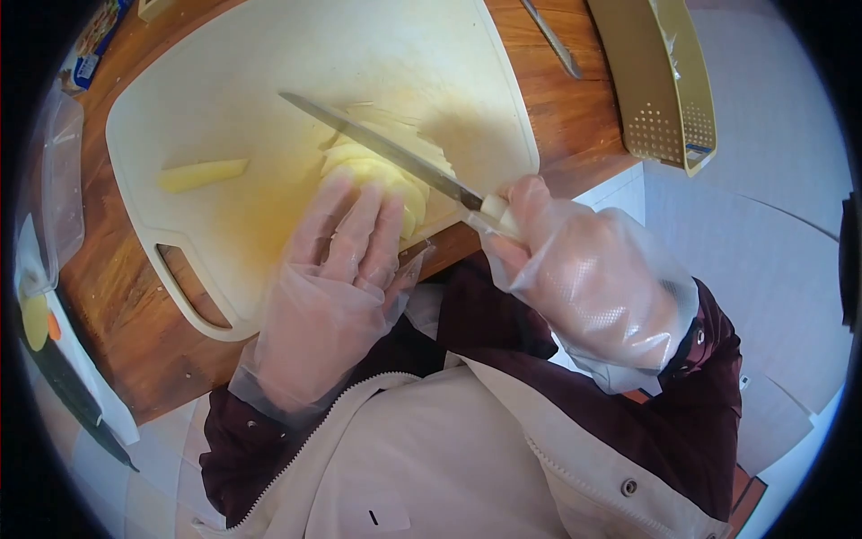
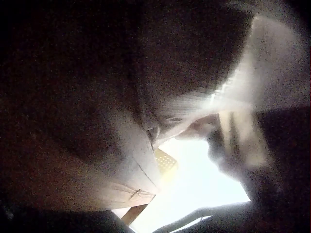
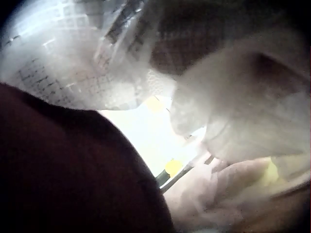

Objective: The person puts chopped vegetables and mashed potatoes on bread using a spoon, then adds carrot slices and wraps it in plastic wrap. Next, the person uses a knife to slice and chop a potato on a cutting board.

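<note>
Right hand (image 1: 597, 283): I see it gripping the knife (image 1: 382, 144) by its handle, blade angled across the potato slices (image 1: 382, 173) | left hand (image 1: 328, 296): fingers extended, touching the potato slices | potato slices: on the cutting board (image 1: 224, 99), right of a single potato strip (image 1: 205, 174) | cutting board: on the wooden surface (image 1: 117, 310)

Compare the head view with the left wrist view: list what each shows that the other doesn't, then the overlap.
Only the head view clearly shows the knife blade, the yellow slices and the dark green vegetable. Only the left wrist view shows a glaring white patch amid near-darkness; much there is too blurred to name. Both show the perforated basket.
</note>
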{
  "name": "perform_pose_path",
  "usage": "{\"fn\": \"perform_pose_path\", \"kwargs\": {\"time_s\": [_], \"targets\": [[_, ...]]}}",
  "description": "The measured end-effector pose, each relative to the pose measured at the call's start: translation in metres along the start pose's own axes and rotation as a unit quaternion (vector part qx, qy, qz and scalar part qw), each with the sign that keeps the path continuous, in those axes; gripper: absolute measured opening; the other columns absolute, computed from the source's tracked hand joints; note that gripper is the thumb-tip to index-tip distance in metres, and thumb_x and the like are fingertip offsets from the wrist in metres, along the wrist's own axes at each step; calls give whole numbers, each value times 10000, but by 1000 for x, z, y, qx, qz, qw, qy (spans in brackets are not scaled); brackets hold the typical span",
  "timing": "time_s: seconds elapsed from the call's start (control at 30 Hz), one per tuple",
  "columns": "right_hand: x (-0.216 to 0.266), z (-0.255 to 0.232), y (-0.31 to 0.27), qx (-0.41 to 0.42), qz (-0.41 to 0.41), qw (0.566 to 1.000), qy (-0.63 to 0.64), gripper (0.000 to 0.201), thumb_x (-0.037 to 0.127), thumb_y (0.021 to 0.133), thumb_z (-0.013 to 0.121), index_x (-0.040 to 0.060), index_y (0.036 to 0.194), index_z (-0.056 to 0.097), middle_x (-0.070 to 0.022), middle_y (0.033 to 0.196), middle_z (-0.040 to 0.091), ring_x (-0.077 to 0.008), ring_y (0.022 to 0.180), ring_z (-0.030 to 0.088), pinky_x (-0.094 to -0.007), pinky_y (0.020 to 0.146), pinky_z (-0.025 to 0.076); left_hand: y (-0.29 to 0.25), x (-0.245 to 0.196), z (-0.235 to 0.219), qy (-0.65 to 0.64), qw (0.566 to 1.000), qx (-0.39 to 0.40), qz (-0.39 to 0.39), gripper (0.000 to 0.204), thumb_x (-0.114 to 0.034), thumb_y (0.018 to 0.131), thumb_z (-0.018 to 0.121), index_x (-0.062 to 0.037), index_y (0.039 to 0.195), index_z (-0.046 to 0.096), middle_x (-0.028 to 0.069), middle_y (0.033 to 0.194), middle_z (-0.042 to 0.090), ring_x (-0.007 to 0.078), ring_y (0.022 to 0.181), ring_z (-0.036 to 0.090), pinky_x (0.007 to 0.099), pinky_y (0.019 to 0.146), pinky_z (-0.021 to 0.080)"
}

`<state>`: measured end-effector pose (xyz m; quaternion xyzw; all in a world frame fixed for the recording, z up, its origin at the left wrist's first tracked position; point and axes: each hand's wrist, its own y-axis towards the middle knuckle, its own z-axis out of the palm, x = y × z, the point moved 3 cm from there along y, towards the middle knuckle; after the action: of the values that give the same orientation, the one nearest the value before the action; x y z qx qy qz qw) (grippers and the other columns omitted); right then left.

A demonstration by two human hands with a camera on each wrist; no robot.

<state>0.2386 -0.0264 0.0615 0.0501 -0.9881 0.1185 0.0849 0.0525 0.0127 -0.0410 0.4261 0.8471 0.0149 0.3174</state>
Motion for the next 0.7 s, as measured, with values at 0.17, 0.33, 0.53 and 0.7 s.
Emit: {"fn": "perform_pose_path", "kwargs": {"time_s": [0.17,0.33,0.53,0.7], "targets": [[-1,-2,-1,44,50,998,8,250,229,995,701,31,992,548,-117,682,616,-309,588,683,-416,491,537,2,-1,-6,8,999,45,1,640,-184,824,854,-13,1397,624,136,1422,574,376,1389,520,442,1094,542],[1,-8,-3,44,47,998,-20,252,230,979,720,36,993,559,-115,695,619,-304,589,683,-411,495,538,0,0,-1,-5,1000,14,2,733,-137,752,902,-42,1417,609,143,1403,580,408,1352,547,481,1109,505],[0,-7,-7,44,39,998,-19,249,238,986,706,30,988,569,-109,706,622,-286,616,692,-404,500,538,0,0,-1,-4,1000,16,3,731,-147,761,897,-43,1421,603,141,1413,571,406,1356,541,483,1128,487],[1,-5,-7,32,32,999,-18,248,242,1003,682,23,979,567,-109,704,625,-275,614,696,-403,498,539,-1,0,-1,-7,1000,20,1,746,-148,757,898,-47,1432,597,142,1417,567,410,1364,532,484,1133,483]]}}
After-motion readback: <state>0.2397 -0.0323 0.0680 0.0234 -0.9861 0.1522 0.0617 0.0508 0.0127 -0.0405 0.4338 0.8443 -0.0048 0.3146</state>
